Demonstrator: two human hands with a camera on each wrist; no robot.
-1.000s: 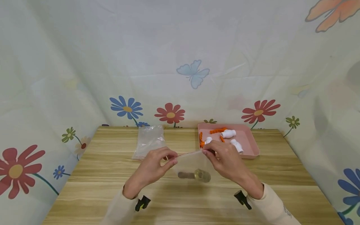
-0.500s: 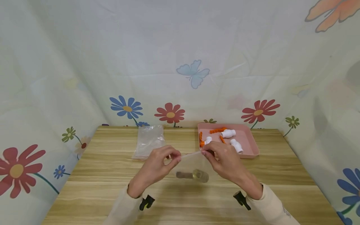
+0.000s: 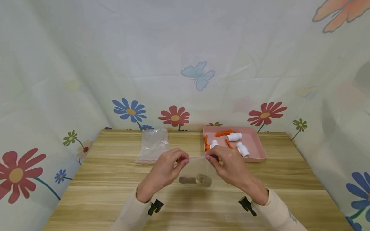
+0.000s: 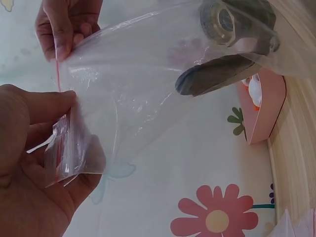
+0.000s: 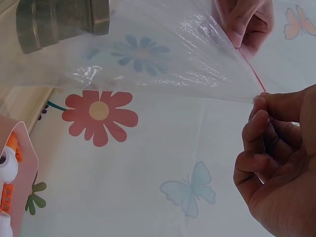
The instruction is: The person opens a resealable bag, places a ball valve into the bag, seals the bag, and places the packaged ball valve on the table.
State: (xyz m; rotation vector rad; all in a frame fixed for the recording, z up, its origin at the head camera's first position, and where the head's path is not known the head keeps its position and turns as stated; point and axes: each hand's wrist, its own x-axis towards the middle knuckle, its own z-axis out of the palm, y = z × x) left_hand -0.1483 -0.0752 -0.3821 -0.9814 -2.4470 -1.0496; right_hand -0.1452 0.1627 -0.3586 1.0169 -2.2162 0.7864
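Observation:
A clear zip-lock bag (image 3: 198, 166) with a red line along its mouth hangs between both hands above the table. Inside its lower part lies a brass-coloured ball valve (image 3: 203, 180) with a dark lever handle (image 4: 212, 76). My left hand (image 3: 166, 168) pinches the bag's top edge between thumb and fingers, part way along the seal; a folded corner of the bag shows at that hand in the left wrist view. At the other end of the mouth, my right hand (image 3: 232, 165) pinches the corner, its remaining fingers curled in.
Back right on the wooden table (image 3: 115, 192) stands a pink tray (image 3: 257, 144) of white plastic valves (image 3: 234, 137) with orange handles (image 3: 224, 133). More clear bags (image 3: 154, 146) lie flat at the back left. A flower-printed curtain (image 3: 199, 41) surrounds the table.
My left hand has slid rightward along the bag's mouth, closer to the right hand. The bag with the valve has shifted slightly left; my right hand has barely moved.

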